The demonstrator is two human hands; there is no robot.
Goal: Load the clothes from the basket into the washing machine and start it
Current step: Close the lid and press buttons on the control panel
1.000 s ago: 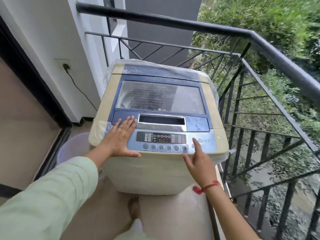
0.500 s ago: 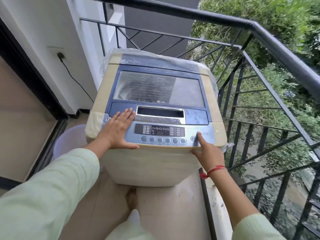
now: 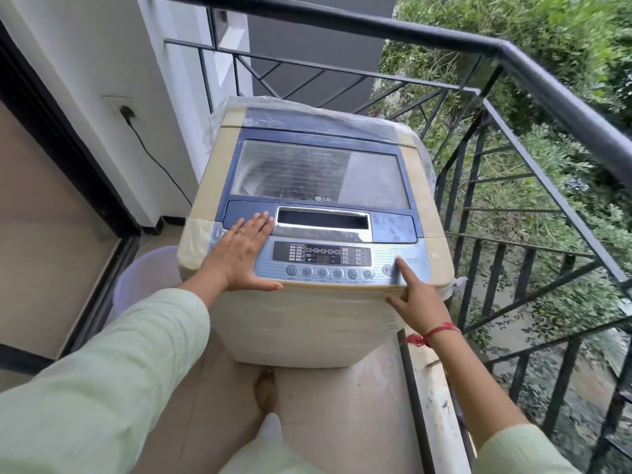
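Observation:
A cream and blue top-loading washing machine (image 3: 212,172) stands on the balcony with its glass lid (image 3: 318,176) closed. My left hand (image 3: 239,254) lies flat, fingers apart, on the left end of the control panel (image 3: 321,258). My right hand (image 3: 415,295) points with the index finger, whose tip touches the round power button (image 3: 397,258) at the panel's right end; the other fingers are curled. A pale lilac basket (image 3: 143,275) shows partly to the machine's left; its contents are hidden.
A black metal railing (image 3: 513,56) runs behind and along the right of the machine, with greenery beyond. A black cable (image 3: 154,159) hangs from a wall socket (image 3: 124,111) on the left. A dark door frame (image 3: 68,138) borders the left side. My bare foot (image 3: 265,388) stands below the machine.
My right hand moved right along the panel, and its index finger now rests on the power button. My left hand stayed flat on the panel.

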